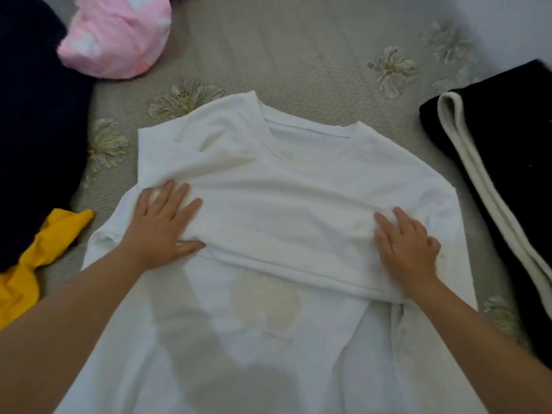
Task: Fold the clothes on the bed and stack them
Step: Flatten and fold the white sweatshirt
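The white shirt point(298, 186) lies flat in the middle of the bed point(298, 55). My left hand point(162, 222) and right hand point(406, 249) press on it, fingers spread. Black clothes point(507, 150) lie at 3 o'clock, a pink bundle point(116, 34) at 11. The cover has flowers.

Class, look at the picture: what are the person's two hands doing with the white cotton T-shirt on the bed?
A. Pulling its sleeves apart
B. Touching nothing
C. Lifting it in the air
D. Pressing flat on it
D: the left hand and right hand lie with fingers spread on the white cotton T-shirt.
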`<control>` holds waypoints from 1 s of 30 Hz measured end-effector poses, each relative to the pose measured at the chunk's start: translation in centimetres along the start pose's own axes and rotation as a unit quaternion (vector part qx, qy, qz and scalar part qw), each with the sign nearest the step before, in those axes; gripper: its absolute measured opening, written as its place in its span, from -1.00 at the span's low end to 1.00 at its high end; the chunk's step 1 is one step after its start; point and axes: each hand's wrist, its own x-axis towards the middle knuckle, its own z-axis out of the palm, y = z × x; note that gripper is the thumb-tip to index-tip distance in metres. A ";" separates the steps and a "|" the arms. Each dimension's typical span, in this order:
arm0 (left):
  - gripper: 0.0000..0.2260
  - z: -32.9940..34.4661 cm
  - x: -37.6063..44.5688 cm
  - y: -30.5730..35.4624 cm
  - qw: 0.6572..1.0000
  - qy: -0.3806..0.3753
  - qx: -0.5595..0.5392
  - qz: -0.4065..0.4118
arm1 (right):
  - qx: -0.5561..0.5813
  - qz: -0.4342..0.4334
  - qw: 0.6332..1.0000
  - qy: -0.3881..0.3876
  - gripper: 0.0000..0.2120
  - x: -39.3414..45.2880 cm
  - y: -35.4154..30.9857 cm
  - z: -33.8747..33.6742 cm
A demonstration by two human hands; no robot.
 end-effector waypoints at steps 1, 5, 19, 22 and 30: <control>-0.03 0.0 0.0 -1.0 0.999 -0.019 -0.019 -0.017 | 0.005 0.006 1.000 0.025 -0.64 0.3 -0.4 0.0; -0.16 1.0 0.2 -4.7 0.988 -0.101 -0.037 -0.108 | -0.033 -0.076 0.974 0.209 -0.76 0.6 -2.9 -0.6; -0.03 1.6 -0.8 -6.6 0.968 -0.035 -0.246 -0.016 | -0.056 -0.150 0.980 0.117 -0.82 1.5 -16.2 -1.1; -0.18 2.0 -3.9 -6.7 0.912 0.110 -0.369 -0.139 | 0.110 -0.150 0.980 0.076 -0.79 3.1 -26.1 -2.1; -0.75 2.7 -5.7 -6.9 0.842 0.200 -0.443 -0.236 | 0.057 -0.183 0.972 -0.140 -0.46 8.1 -40.9 0.2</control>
